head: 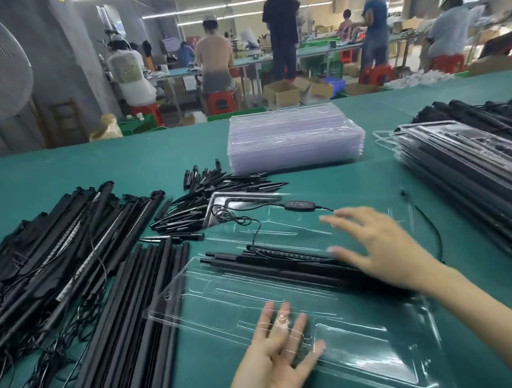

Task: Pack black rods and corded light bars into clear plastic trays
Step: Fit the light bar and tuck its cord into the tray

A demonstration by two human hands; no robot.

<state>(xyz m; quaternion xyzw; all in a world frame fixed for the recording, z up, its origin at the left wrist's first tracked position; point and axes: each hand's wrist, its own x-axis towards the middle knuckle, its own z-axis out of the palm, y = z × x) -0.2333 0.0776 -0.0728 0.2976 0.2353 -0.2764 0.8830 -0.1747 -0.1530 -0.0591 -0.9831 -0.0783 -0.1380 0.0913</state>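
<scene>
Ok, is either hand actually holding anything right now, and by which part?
Nothing is held. The left hand lies flat with straight fingers on the clear plastic tray; the right hand is spread open over the black rods in it.

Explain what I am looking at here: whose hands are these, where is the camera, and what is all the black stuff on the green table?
This is one wide view from a camera on a worker's head, looking down at their own bare hands. The left hand lies flat, fingers straight, on the near half of an open clear plastic clamshell tray. The right hand, also open, rests on black rods and a light bar in the tray; nothing is gripped. On the green table: loose long black rods, corded light bars, short black spikes, stacked empty trays and packed trays.
</scene>
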